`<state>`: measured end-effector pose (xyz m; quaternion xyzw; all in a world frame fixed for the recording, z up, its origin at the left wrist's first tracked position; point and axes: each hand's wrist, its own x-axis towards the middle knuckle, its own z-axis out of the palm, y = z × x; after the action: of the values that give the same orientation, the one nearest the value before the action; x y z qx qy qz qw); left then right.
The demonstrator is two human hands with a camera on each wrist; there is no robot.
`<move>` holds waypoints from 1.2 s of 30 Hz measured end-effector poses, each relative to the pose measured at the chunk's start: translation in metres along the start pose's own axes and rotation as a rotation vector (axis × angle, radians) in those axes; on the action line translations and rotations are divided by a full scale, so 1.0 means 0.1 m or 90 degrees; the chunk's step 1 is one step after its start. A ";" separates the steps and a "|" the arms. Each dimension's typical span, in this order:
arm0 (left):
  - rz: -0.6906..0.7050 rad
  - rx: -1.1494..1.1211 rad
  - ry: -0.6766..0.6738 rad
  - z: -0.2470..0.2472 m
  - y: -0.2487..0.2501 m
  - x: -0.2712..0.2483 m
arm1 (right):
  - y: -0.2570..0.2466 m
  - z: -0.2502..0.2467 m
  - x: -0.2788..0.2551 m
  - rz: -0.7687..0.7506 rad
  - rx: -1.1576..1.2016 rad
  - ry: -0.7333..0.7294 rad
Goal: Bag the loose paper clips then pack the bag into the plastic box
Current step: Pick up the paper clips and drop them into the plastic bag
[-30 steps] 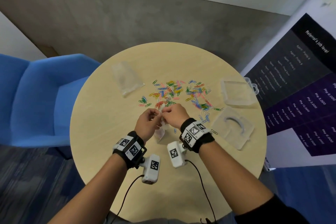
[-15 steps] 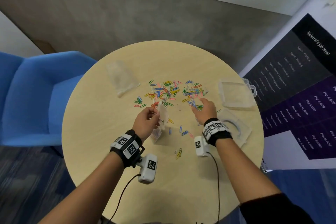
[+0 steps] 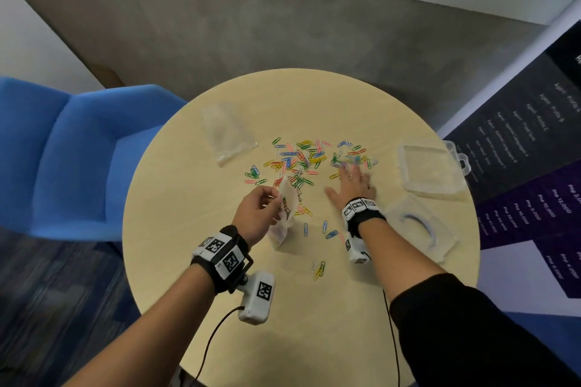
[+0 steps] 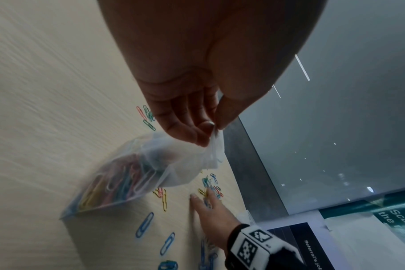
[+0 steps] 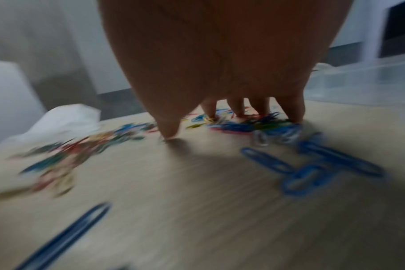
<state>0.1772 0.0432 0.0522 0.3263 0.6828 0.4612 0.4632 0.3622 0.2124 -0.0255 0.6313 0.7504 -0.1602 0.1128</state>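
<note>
The left hand (image 3: 256, 214) pinches the mouth of a small clear zip bag (image 4: 136, 175) between thumb and fingers (image 4: 192, 131), its bottom resting on the round bench (image 3: 195, 261) near the middle (coloured clips already show inside). The right hand (image 3: 350, 187) lies flat, fingers (image 5: 210, 109) spread and straight on the loose paper clips (image 3: 301, 155) scattered toward the far edge. The open plastic box (image 3: 429, 168) sits at the right edge, a spare bag (image 3: 228, 135) toward the far left edge.
</note>
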 end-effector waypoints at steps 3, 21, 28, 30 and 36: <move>-0.001 0.004 -0.008 0.01 0.00 -0.03 | -0.16 0.05 -0.10 -0.065 -0.118 -0.009; -0.006 -0.033 -0.011 0.09 -0.01 0.06 | -0.07 -0.40 -0.54 0.090 0.825 -0.134; -0.034 -0.065 0.018 0.24 0.08 0.21 | -0.65 -0.75 -0.74 -0.049 0.894 -0.251; -0.038 -0.079 0.018 0.24 0.12 0.25 | -0.70 -0.74 -0.68 -0.065 0.682 -0.173; -0.019 -0.048 -0.009 0.27 0.15 0.35 | -0.90 -0.83 -0.69 -0.190 0.313 -0.144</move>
<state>0.1896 0.0881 0.0507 0.3019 0.6663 0.4772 0.4870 0.2882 0.1676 0.0857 0.5010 0.7562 -0.4207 0.0146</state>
